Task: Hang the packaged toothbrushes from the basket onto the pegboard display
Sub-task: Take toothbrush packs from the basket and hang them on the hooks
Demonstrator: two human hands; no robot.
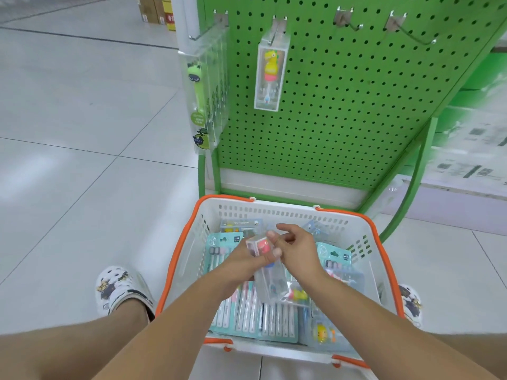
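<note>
A white basket with an orange rim (367,231) stands on the floor below the green pegboard (343,105), filled with several packaged toothbrushes (255,316). Above the basket, both hands hold one clear box with a red-headed toothbrush (270,281). My left hand (247,259) grips the box from the left, thumb across its front. My right hand (297,246) pinches the box's top end. On the pegboard, a yellow toothbrush pack (270,72) hangs from one hook, and several green cat toothbrush packs (201,97) hang from the left hook.
Two bare metal hooks (351,21) (411,31) stick out at the pegboard's upper right. My feet in white clogs (120,289) flank the basket. Cardboard boxes (156,9) stand far back on the tiled floor. Printed cartons (472,149) lie right of the display.
</note>
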